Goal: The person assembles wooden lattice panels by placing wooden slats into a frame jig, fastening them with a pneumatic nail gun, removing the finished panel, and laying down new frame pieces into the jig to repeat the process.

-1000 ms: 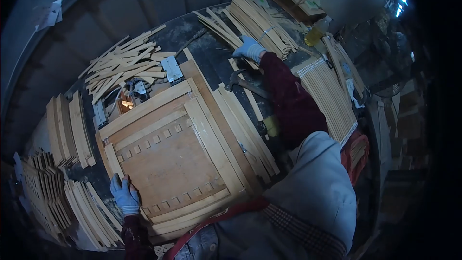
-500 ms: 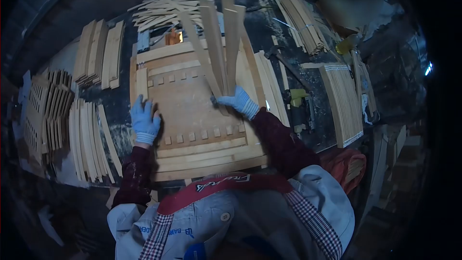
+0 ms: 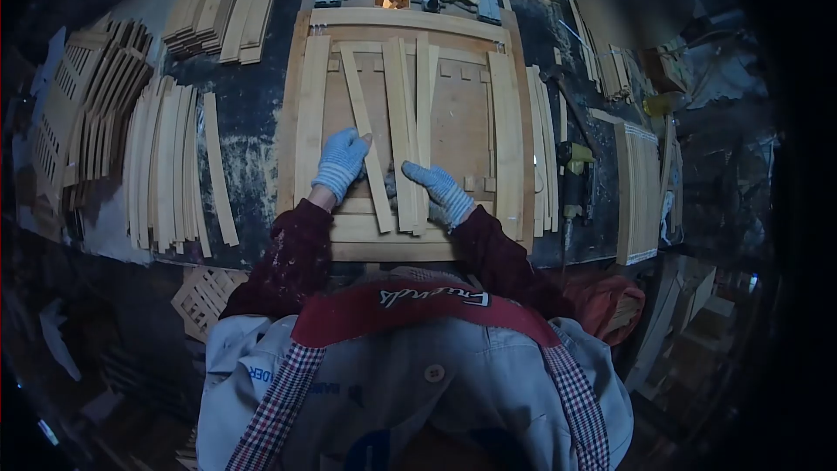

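Holding slats (image 3: 400,113) over the frame (image 3: 397,20) with the right hand (image 3: 438,194), fingers curled round; touching another strip (image 3: 358,105) with the left hand (image 3: 342,161), fingers half-bent, grip unclear; having just lowered everything from upright, seemingly spread for separating.

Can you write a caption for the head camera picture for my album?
Gloved left hand at one wooden slat, right hand gripping other slats, over a wooden frame on a dark workbench.

Slats (image 3: 400,122) clutter the frame (image 3: 311,113); open tabletop (image 3: 257,126) runs along its left.
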A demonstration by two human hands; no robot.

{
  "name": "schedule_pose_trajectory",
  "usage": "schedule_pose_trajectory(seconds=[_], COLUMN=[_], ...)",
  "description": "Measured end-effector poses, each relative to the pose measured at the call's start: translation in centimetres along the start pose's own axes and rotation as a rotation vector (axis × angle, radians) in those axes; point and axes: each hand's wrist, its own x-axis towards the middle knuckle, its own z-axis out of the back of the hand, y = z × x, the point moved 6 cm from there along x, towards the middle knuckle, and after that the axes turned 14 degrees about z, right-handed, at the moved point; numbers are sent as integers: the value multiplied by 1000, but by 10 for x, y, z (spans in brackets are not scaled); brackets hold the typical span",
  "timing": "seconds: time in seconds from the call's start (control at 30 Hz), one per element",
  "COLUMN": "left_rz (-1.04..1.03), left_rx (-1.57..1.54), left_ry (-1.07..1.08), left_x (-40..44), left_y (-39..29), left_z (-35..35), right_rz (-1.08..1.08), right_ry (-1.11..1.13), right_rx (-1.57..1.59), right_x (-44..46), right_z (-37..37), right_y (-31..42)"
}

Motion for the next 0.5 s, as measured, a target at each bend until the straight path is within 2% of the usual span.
schedule_pose_trajectory(seconds=[0.07, 0.1, 0.2, 0.3, 0.4, 0.5], left_rz=[-232, -146, -262, -222, -150, -225], left_rx=[287, 392, 453, 699, 959, 1014], left_ry=[-114, -143, -288, -367, -308, -387], left_x=[0, 1, -1, 1, -1, -3], left_y=[-14, -16, -33, -45, -54, -56], left_z=[18, 26, 37, 37, 29, 25], right_rz=[20, 30, 80, 83, 66, 48], right_ry=[2, 5, -7, 21, 48, 80], right_rx=[46, 70, 89, 108, 115, 92], right_x=[-2, -3, -4, -3, -3, 0], right_z=[3, 4, 5, 2, 1, -1], right_y=[0, -1, 5, 9, 11, 13])
